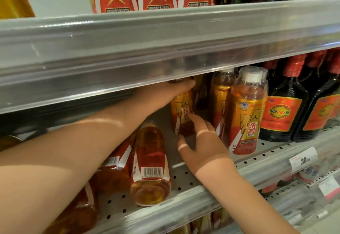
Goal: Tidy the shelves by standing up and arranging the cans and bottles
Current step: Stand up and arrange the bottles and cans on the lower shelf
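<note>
Three bottles at least lie on their sides on the shelf in the head view. The nearest lying bottle has its long axis running front to back, with its base toward the shelf edge. Behind it the gripped bottle stands upright, deeper in. The left hand curls its fingers round the upper part of this bottle. The right hand is spread, and its index fingertip touches the label. The lying bottle is just left of the right hand, so I judge this free hand the handier one for it.
</note>
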Action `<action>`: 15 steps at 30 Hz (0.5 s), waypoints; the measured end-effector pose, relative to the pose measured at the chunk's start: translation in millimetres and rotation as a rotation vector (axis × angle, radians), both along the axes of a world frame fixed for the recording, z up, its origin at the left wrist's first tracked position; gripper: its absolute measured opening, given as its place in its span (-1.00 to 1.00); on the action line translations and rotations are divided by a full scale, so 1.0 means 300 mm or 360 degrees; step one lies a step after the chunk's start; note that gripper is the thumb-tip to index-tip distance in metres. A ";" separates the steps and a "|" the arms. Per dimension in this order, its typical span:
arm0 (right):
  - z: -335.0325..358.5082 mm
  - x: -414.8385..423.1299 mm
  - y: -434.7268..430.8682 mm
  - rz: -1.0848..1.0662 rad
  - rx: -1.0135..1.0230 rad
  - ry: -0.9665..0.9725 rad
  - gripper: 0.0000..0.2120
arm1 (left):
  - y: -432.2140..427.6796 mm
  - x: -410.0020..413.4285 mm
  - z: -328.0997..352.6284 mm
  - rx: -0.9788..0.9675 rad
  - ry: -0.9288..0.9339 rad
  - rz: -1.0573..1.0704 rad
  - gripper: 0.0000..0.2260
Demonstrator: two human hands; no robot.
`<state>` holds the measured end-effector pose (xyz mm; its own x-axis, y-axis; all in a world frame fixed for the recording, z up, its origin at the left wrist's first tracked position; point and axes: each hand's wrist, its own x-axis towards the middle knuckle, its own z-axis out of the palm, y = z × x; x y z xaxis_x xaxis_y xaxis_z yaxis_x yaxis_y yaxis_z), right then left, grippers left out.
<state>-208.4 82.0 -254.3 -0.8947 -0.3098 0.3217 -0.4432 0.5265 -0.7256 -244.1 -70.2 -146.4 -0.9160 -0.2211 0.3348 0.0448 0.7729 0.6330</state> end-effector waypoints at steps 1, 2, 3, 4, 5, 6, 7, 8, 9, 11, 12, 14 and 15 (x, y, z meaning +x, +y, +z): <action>0.002 0.001 0.009 0.0001 0.0024 -0.0009 -0.37 | 0.017 -0.003 0.000 0.0061 -0.0035 -0.0047 -0.42; 0.005 0.003 0.021 0.0000 0.0055 -0.0015 -0.39 | 0.028 -0.008 -0.015 0.0078 -0.0083 -0.0132 -0.43; 0.007 0.008 0.035 -0.0001 0.0071 -0.0017 -0.41 | 0.040 -0.005 -0.021 0.0092 -0.0180 -0.0185 -0.43; 0.009 0.017 0.052 0.0001 0.0066 -0.0007 -0.44 | 0.046 -0.014 -0.033 0.0091 -0.0234 -0.0242 -0.46; 0.009 0.029 0.070 0.0007 0.0051 0.0033 -0.49 | 0.051 -0.005 -0.032 0.0083 -0.0283 -0.0262 -0.49; 0.009 0.043 0.089 0.0013 0.0045 0.0094 -0.55 | 0.046 -0.008 -0.037 0.0097 -0.0285 -0.0279 -0.53; 0.010 0.058 0.108 0.0014 0.0049 0.0145 -0.59 | 0.044 -0.005 -0.042 0.0136 -0.0314 -0.0265 -0.56; 0.013 0.073 0.125 0.0012 0.0054 0.0161 -0.63 | 0.049 0.005 -0.043 0.0172 -0.0280 -0.0257 -0.58; 0.017 0.088 0.140 0.0011 0.0054 0.0154 -0.66 | 0.055 0.014 -0.046 0.0180 -0.0275 -0.0250 -0.59; 0.022 0.111 0.161 0.0026 0.0066 0.0160 -0.71 | 0.076 0.023 -0.062 0.0178 -0.0233 -0.0238 -0.58; 0.024 0.120 0.167 0.0043 0.0083 0.0167 -0.74 | 0.085 0.021 -0.070 0.0186 -0.0199 -0.0253 -0.56; 0.020 0.132 0.179 0.0076 0.0127 0.0161 -0.80 | 0.109 0.028 -0.075 0.0208 -0.0148 -0.0277 -0.54; 0.016 0.135 0.184 0.0085 0.0159 0.0140 -0.83 | 0.121 0.037 -0.070 0.0189 -0.0145 -0.0270 -0.54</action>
<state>-168.0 137.2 -249.5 -0.8457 -0.3907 0.3634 -0.5322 0.5679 -0.6279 -233.2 -33.9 -167.3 -0.9687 -0.0939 0.2298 0.1065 0.6791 0.7263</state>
